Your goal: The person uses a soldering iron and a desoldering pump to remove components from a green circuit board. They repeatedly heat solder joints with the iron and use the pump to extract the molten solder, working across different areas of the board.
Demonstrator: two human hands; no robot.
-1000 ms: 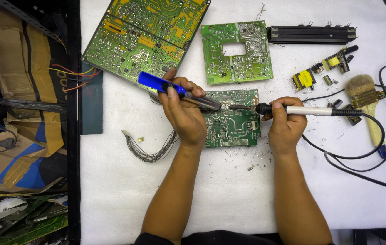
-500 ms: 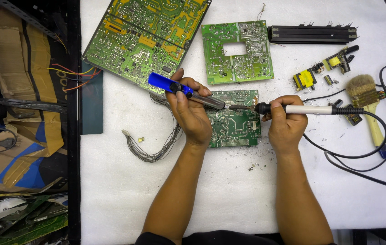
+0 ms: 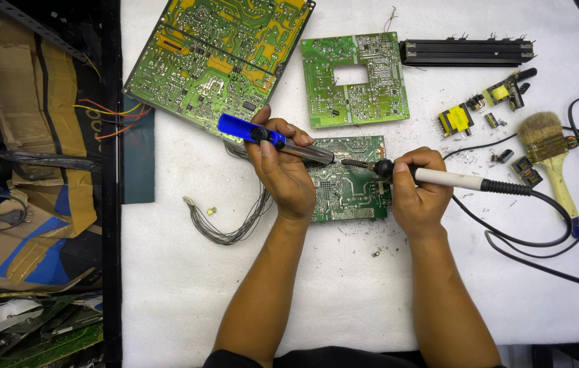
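Gripping: left hand point(image 3: 283, 174) desoldering pump point(image 3: 272, 139) | right hand point(image 3: 420, 194) soldering iron point(image 3: 439, 177) | nearby: brush point(image 3: 554, 160), wire bundle point(image 3: 231, 228)

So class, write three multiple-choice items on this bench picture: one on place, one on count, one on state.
1. Where does the wooden-handled brush lie? A by the left hand, B at the right edge of the white table, C on a board.
2. How many green circuit boards lie on the table? A one, B three, C five.
3. What does the right hand grip? A the white-handled soldering iron, B the brush, C nothing.

Key: B, it lies far right; B, a large, a medium and a small board; A, fingers wrap the iron.
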